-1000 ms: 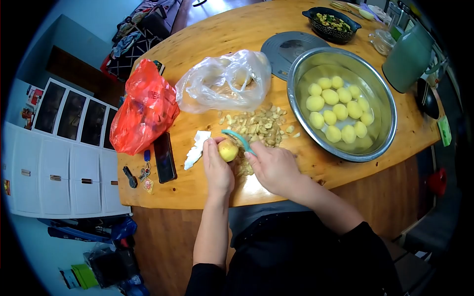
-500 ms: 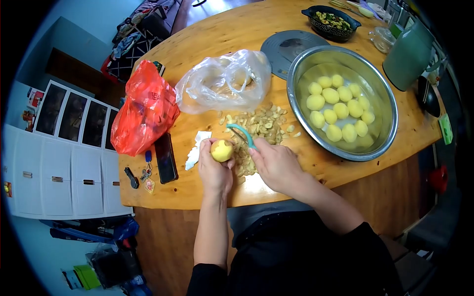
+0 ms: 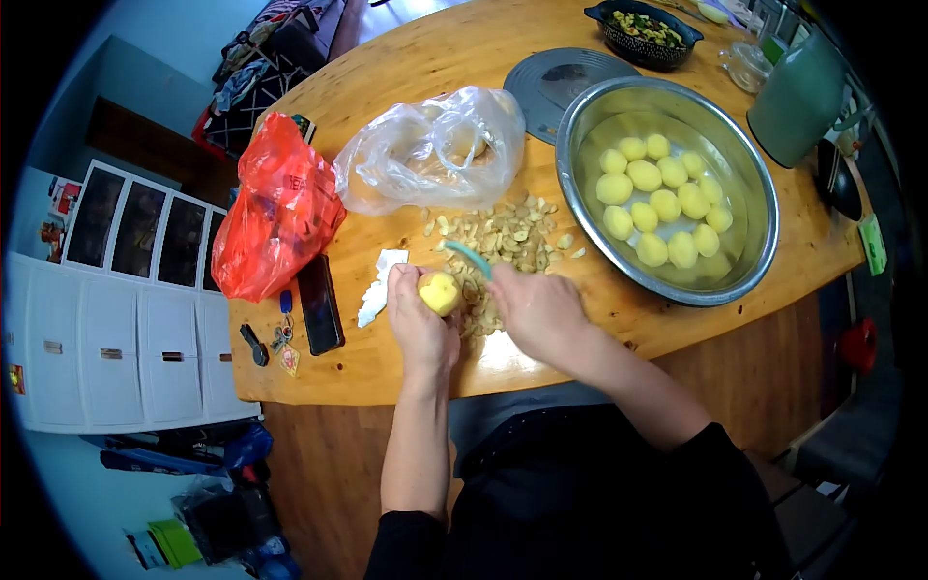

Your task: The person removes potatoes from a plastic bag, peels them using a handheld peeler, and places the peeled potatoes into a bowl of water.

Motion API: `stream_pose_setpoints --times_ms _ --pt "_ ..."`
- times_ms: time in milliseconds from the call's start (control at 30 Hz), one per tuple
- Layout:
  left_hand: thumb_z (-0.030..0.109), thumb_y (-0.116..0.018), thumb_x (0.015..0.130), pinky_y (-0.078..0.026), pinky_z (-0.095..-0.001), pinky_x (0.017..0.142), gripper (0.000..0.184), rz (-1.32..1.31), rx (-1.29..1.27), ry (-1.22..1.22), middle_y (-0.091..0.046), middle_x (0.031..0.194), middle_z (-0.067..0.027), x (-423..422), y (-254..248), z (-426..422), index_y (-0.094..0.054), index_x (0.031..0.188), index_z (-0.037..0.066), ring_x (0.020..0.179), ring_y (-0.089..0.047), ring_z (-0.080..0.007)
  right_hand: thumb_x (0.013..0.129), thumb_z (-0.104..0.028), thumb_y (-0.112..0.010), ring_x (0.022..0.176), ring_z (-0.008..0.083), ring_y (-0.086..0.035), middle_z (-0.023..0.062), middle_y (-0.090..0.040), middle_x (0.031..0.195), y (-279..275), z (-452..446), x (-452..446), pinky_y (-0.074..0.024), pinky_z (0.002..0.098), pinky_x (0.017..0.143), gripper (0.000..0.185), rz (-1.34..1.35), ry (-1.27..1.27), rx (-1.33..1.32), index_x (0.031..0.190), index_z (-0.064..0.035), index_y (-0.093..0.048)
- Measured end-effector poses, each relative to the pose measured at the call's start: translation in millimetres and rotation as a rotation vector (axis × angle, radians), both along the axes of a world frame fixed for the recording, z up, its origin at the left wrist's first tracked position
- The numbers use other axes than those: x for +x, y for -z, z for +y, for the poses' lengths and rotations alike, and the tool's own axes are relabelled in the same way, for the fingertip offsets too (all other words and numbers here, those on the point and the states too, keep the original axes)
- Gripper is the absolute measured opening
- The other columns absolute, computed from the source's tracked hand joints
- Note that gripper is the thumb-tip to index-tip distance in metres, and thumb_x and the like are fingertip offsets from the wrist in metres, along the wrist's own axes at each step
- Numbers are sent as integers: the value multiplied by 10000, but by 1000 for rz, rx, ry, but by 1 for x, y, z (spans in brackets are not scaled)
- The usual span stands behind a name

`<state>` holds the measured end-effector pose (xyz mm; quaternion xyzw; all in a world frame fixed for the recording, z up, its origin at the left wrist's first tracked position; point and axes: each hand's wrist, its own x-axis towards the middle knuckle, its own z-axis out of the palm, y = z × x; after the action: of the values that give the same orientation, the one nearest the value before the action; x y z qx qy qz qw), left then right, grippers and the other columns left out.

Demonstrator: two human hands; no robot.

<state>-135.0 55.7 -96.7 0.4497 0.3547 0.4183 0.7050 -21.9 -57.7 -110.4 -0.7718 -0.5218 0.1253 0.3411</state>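
My left hand [image 3: 421, 324] is wrapped round a partly peeled potato [image 3: 440, 293], its pale yellow flesh facing up with some brownish skin on it. In my right hand [image 3: 541, 314] is a teal-handled peeler [image 3: 470, 259], held just above and to the right of the potato; I cannot tell whether its blade touches. Beneath and beyond both hands spreads a heap of potato peels [image 3: 517, 237] on the wooden table. To the right stands a large metal basin [image 3: 570, 184] of water with several peeled yellow potatoes [image 3: 665, 205] in it.
Beyond the peels lies a clear plastic bag [image 3: 387, 174] with potatoes inside. On the left are a red plastic bag [image 3: 280, 213], a phone [image 3: 320, 307], keys [image 3: 282, 336] and a crumpled tissue [image 3: 383, 288]. A grey round mat [image 3: 541, 92], dark pot [image 3: 643, 43] and green pitcher [image 3: 797, 101] stand farther back.
The potato has turned in my left hand, with more pale flesh facing up. My right hand has rotated, its back now more upward, and the peeler has tilted. The view has shifted slightly.
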Motion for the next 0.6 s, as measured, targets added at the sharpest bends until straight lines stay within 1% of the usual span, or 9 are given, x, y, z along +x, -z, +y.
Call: stream_pose_setpoints --times_ms 33,133,233,333,433,533,600 --pt "257 -400 1069 -360 -259 444 215 0 21 34 -550 778 -26 -1 -3 2 -494 923 131 571 -507 -112 1041 -245 -528 626 440 -651 184 -652 676 -2 -4 0 -495 572 577 194 37 9 18 983 -61 -499" --pt "271 -388 1077 -354 -253 440 236 24 -136 -19 -562 771 -38 0 -7 11 -499 932 121 547 -499 -118 1047 -241 -510 674 477 -640 206 -650 708 -12 -9 2 -476 604 615 189 129 -27 90 1022 -55 -486" --pt "287 -386 1082 -348 -247 432 248 -27 -194 98 -566 758 -45 -2 -5 11 -501 940 119 533 -492 -123 1040 -240 -530 654 450 -644 182 -654 712 -14 -9 2 -487 574 586 189 133 -6 79 997 -59 -494" --pt "298 -388 1086 -345 -242 424 254 3 -222 91 -560 742 -45 -2 0 9 -499 944 119 511 -483 -127 1026 -234 -559 629 407 -657 157 -644 681 -17 -13 -7 -502 526 552 188 38 -50 214 966 -64 -507" --pt "293 -392 1084 -348 -244 419 249 49 -267 4 -557 741 -43 1 -1 7 -498 938 120 501 -485 -130 1010 -226 -587 606 369 -665 131 -637 659 -16 -13 -13 -509 489 527 185 -20 -104 233 942 -68 -518" --pt "286 -396 1081 -347 -246 414 242 64 -194 46 -553 737 -36 -2 1 8 -494 931 122 489 -477 -129 1011 -225 -575 606 371 -669 135 -655 678 -16 -13 -14 -510 497 530 176 -38 -125 206 948 -69 -520" --pt "287 -396 1079 -346 -247 416 242 66 -89 25 -550 735 -33 -2 2 7 -492 926 125 499 -480 -128 1019 -226 -560 616 392 -666 152 -664 691 -18 -11 -7 -507 520 547 175 -25 -100 99 957 -67 -519"
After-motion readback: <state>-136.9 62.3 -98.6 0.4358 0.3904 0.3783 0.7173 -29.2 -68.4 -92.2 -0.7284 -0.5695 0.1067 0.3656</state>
